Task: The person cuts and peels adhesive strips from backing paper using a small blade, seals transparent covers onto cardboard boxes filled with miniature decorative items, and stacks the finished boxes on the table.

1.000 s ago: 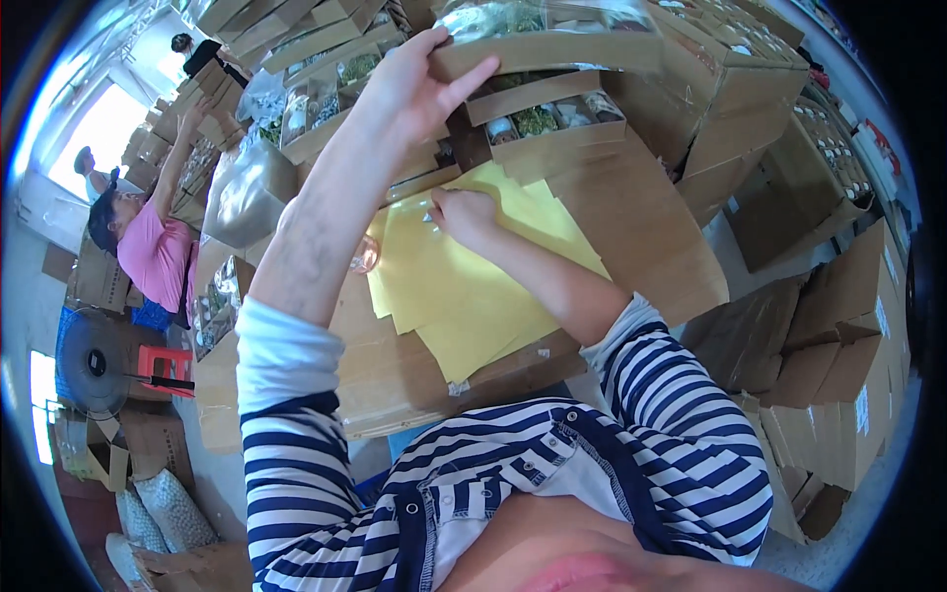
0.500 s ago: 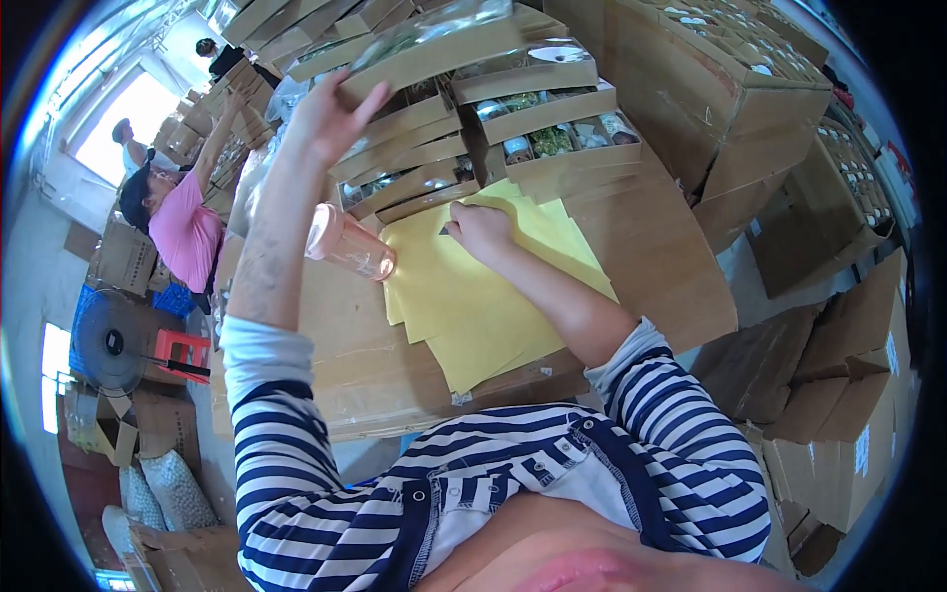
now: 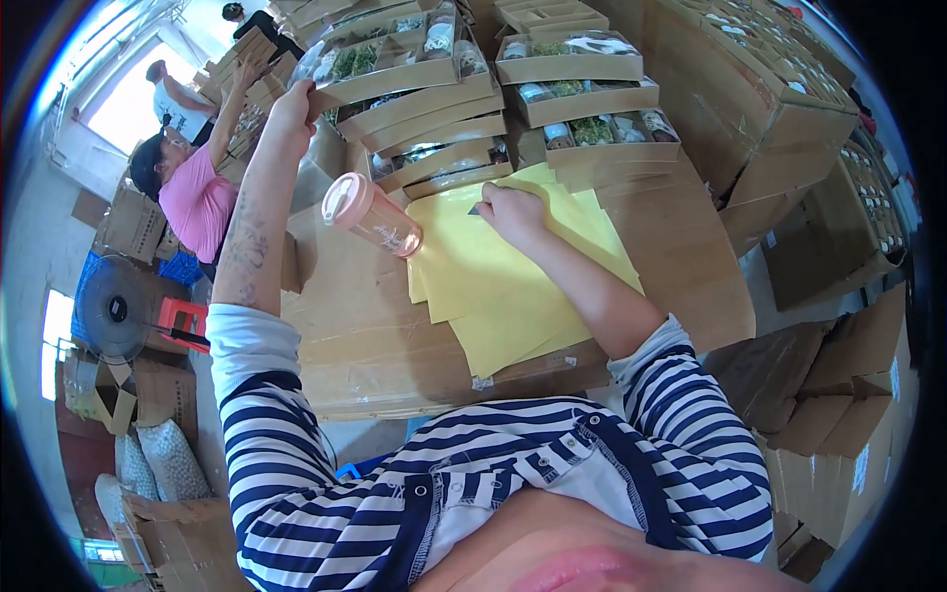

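Right fingers: curled down, knuckles up, fingertips pressed onto the top yellow sheet near its far edge; the right hand [image 3: 511, 209] grips nothing that can be made out, and a small dark thing at the fingertips is too small to tell.
Left fingers: wrapped over the near left corner of the top tray; the left hand [image 3: 292, 103] is raised high on an outstretched arm and has that tray by its edge.
Yellow sheets [image 3: 513, 271]: a loose fanned stack of plain yellow paper, lying flat on the cardboard worktop [image 3: 365, 335] straight ahead of the person, its far end tucked against the foot of the tray stacks.
Top tray [image 3: 390, 67]: shallow brown cardboard tray, uppermost of the left stack, holding clear packets of green and pale contents; slightly tilted.
Tray stacks [image 3: 582, 109]: two piles of like trays side by side behind the sheets, each tray filled with small jars and packets, contents partly green.
Bottle [image 3: 373, 214]: pink see-through drinking bottle with a pale lid, lying on its side on the worktop, just left of the sheets, between the two arms.
Cartons [image 3: 750, 109]: closed brown boxes piled to the right.
Co-worker [image 3: 192, 192]: a person in a pink top, well off to the left, arm raised to another pile.
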`<action>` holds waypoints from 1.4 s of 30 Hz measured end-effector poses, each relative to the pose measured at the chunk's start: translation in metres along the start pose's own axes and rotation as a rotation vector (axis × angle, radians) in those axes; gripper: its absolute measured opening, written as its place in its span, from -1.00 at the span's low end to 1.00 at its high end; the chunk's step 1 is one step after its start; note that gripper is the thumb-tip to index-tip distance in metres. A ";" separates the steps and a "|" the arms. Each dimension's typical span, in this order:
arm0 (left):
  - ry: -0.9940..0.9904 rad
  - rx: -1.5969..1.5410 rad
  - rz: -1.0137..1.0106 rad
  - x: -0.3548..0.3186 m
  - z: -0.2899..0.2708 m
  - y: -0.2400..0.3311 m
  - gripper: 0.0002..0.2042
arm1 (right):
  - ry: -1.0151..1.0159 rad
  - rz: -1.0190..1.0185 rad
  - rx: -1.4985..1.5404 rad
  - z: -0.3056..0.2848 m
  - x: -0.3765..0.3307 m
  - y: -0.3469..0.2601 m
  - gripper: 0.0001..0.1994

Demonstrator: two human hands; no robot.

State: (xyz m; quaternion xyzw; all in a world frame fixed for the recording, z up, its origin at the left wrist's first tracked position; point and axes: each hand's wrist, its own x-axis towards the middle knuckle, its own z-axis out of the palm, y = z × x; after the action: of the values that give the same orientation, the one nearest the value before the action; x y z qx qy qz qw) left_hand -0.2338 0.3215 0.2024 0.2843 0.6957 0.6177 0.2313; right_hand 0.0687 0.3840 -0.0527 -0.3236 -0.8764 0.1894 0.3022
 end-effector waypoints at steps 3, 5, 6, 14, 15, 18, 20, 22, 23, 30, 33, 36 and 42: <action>-0.026 0.049 -0.022 0.000 -0.002 -0.007 -0.74 | -0.028 0.007 -0.014 0.001 0.001 0.000 -0.77; -0.037 0.006 -0.048 -0.012 0.010 -0.006 -0.74 | -0.036 0.016 -0.024 0.000 0.000 0.003 -0.77; -0.034 -0.020 -0.089 -0.021 0.018 -0.006 -0.74 | -0.038 0.017 -0.028 0.000 -0.001 0.006 -0.77; -0.094 -0.063 -0.210 -0.039 0.007 -0.003 -0.75 | -0.032 0.021 -0.018 -0.002 -0.001 0.002 -0.76; -0.089 -0.065 -0.211 -0.039 0.005 -0.004 -0.75 | -0.035 0.016 -0.018 -0.003 0.000 0.001 -0.76; -0.073 -0.058 -0.202 -0.042 0.007 -0.008 -0.62 | -0.044 0.023 -0.014 -0.004 -0.001 0.003 -0.75; -0.081 -0.069 -0.179 -0.043 0.003 -0.012 -0.42 | -0.044 0.037 -0.021 -0.005 -0.002 0.003 -0.75; -0.083 -0.090 -0.113 -0.047 -0.010 -0.018 -0.30 | -0.048 0.043 -0.027 -0.007 -0.004 0.004 -0.75; -0.085 -0.110 -0.043 -0.049 -0.021 -0.020 -0.17 | -0.048 0.048 -0.033 -0.008 -0.005 0.005 -0.75; 0.468 1.232 0.130 0.019 -0.237 -0.130 -0.24 | -0.048 0.002 -0.068 -0.003 0.000 0.005 -0.73; 0.474 1.352 -0.119 -0.009 -0.281 -0.181 -0.18 | -0.098 0.065 -0.100 -0.005 0.004 0.004 -0.73; 0.543 1.307 -0.322 -0.043 -0.343 -0.212 0.02 | -0.072 0.029 -0.066 -0.003 0.006 -0.004 -0.73; 0.435 0.878 -0.371 -0.098 -0.351 -0.226 0.00 | -0.086 0.049 -0.091 -0.001 0.000 0.012 -0.71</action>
State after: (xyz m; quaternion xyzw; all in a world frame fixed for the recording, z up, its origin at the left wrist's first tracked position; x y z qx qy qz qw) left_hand -0.4230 -0.0174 0.0209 0.0918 0.9598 0.2613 0.0460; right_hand 0.0745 0.3928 -0.0583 -0.3498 -0.8881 0.1706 0.2446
